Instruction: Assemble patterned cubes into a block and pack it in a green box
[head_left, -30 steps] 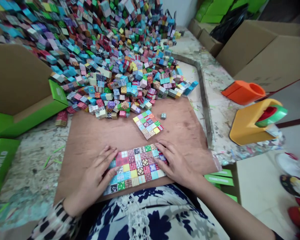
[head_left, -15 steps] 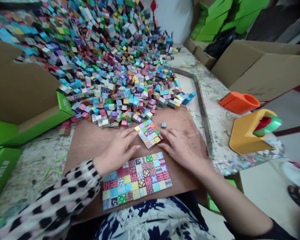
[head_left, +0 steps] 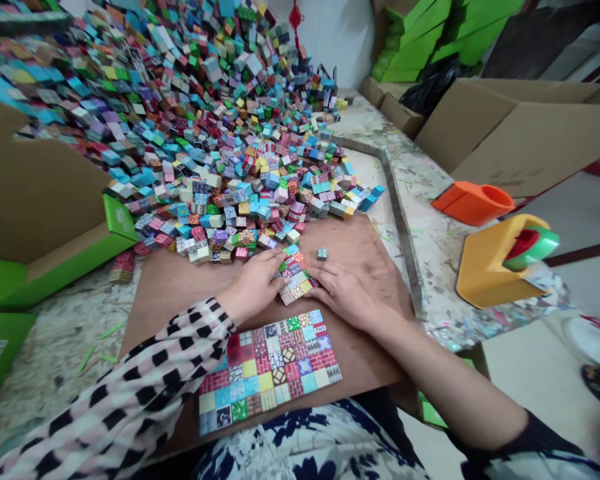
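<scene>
On a brown board (head_left: 365, 253) lie two flat mats of small patterned cubes. The large mat (head_left: 270, 363) sits near me, untouched. The small mat (head_left: 295, 275) lies farther out, and both hands press against it. My left hand (head_left: 254, 283), in a black-and-white checked sleeve, pushes its left edge with fingers together. Against the mat's right edge presses my right hand (head_left: 347, 293), fingers curled over the cubes. A single loose grey cube (head_left: 322, 253) rests just beyond the small mat.
A huge heap of coloured cubes (head_left: 205, 120) fills the table behind the board. Green cartons (head_left: 55, 260) lie at the left. An orange holder (head_left: 475, 203) and a yellow tape dispenser (head_left: 500, 263) stand right, cardboard boxes (head_left: 520, 133) behind them.
Both hands left the large mat, reached forward and closed in on the small mat from either side. The view tilted up slightly.
</scene>
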### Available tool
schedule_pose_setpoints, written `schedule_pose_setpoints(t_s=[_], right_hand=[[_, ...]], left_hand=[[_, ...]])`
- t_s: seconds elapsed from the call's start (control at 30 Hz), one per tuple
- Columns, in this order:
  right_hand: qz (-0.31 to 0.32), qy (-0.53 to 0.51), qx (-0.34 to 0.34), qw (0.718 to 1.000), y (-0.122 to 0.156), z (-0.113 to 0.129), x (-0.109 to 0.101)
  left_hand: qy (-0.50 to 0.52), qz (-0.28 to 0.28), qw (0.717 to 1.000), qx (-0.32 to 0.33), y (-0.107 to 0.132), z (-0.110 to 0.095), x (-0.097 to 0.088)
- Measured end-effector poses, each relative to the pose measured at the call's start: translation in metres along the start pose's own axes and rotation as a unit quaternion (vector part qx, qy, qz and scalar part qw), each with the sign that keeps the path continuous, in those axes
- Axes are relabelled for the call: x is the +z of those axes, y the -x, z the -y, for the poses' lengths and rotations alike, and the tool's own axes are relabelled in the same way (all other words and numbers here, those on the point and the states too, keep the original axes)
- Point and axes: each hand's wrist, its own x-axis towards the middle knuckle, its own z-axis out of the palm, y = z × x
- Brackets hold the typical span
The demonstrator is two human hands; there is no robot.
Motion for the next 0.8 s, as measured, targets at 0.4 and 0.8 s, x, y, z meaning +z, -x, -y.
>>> schedule_pose_setpoints(t_s=[0.4, 0.8], right_hand=[[0.049, -0.032, -0.015, 0.998, -0.004, 0.02, -0.012], [0.072, 0.088, 0.043, 0.993, -0.09, -0.003, -0.013]], left_hand=[[-0.038, 0.058, 0.997, -0.023, 0.018, -0.013, -0.015], [-0.145, 0.111, 0.983, 0.032, 0.014, -0.018, -0.021]])
